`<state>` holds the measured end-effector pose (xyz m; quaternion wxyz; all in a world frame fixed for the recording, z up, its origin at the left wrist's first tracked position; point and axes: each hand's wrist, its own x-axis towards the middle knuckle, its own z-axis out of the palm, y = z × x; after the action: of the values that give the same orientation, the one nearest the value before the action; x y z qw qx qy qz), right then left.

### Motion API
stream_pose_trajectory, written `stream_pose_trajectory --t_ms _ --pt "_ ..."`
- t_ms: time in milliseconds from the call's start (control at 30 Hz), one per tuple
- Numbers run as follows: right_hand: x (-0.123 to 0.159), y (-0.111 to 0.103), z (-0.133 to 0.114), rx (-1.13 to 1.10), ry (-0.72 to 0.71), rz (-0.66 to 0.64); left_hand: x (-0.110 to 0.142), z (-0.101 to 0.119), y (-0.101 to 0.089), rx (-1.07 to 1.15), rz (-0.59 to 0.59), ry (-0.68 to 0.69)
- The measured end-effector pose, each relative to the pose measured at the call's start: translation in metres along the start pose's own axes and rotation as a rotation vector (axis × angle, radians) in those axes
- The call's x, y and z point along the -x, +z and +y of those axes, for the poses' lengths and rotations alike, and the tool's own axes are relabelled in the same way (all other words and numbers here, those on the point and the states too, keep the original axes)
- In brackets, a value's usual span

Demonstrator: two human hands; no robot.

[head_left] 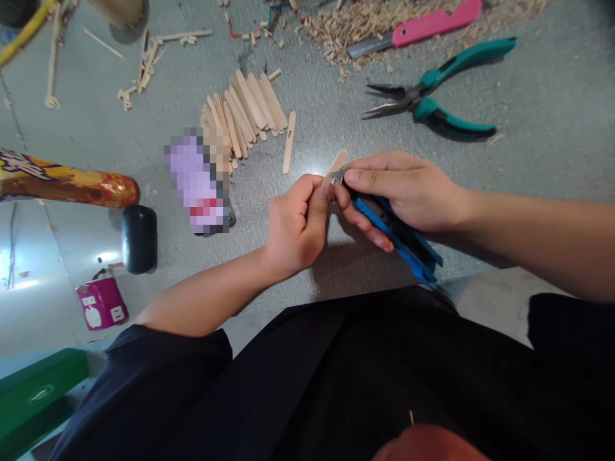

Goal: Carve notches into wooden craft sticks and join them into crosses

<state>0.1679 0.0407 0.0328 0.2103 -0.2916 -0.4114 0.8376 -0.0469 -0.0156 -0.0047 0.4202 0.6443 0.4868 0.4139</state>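
My left hand is closed in a pinch around a flat wooden craft stick, whose rounded end pokes up past my fingers. My right hand grips a blue-handled cutter, its metal tip resting against the stick right by my left thumb. Both hands hover over the grey floor just in front of my lap.
A pile of craft sticks lies behind my hands, one loose stick beside it. Teal needle-nose pliers, a pink utility knife and wood shavings lie at the back right. A pixelated purple object, black cylinder, pink socket sit left.
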Motion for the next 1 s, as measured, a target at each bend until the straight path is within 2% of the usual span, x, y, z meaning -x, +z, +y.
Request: stream_pose_trajectory --t_ms 100,267,667,1000 --pt "-0.0004 0.0004 0.0016 -0.006 -0.034 0.052 0.0 0.0 0.001 -0.071 0.101 0.072" --pt "-0.0005 0.0 0.0026 0.059 -0.059 0.096 0.0001 -0.0039 0.0033 -0.098 0.155 0.086" --pt "-0.0008 -0.0022 0.0014 0.202 -0.012 0.093 -0.0009 -0.0025 0.002 -0.077 0.102 0.056" --pt "-0.0014 -0.0009 0.0007 0.16 0.006 0.109 -0.0016 -0.0044 0.0001 -0.068 0.07 0.093"
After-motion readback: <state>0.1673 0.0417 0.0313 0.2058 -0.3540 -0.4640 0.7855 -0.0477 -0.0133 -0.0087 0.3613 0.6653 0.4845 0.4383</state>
